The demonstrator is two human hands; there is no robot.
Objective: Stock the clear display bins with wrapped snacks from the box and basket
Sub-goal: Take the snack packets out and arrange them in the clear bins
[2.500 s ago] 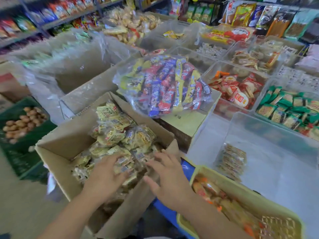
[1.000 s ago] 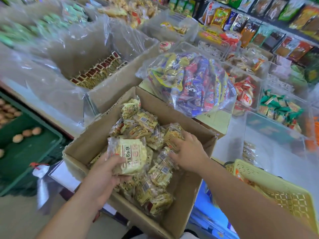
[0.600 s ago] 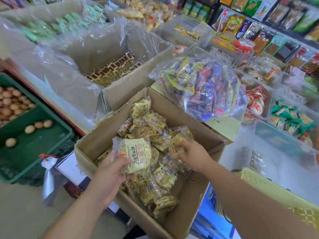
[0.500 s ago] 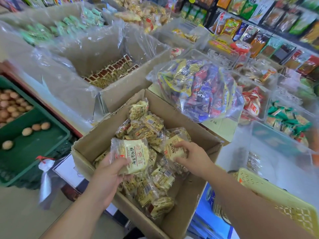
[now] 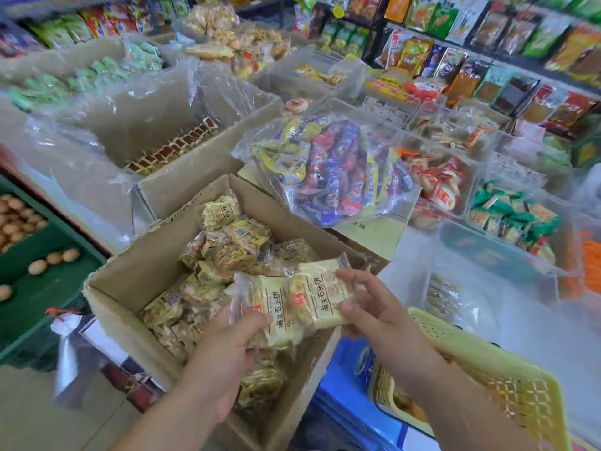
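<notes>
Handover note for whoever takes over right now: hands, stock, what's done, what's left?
Left hand: grips one pale yellow packet.
Right hand: pinches a second packet.
Both are over the cardboard box, which holds many more.
Done: the near clear bin has only a small stack by its left wall.
Left: bin these two, then empty the box and the yellow basket.

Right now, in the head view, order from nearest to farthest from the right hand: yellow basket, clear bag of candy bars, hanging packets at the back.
1. yellow basket, just below the right hand.
2. clear bag of candy bars, straight ahead.
3. hanging packets, far back right.
</notes>
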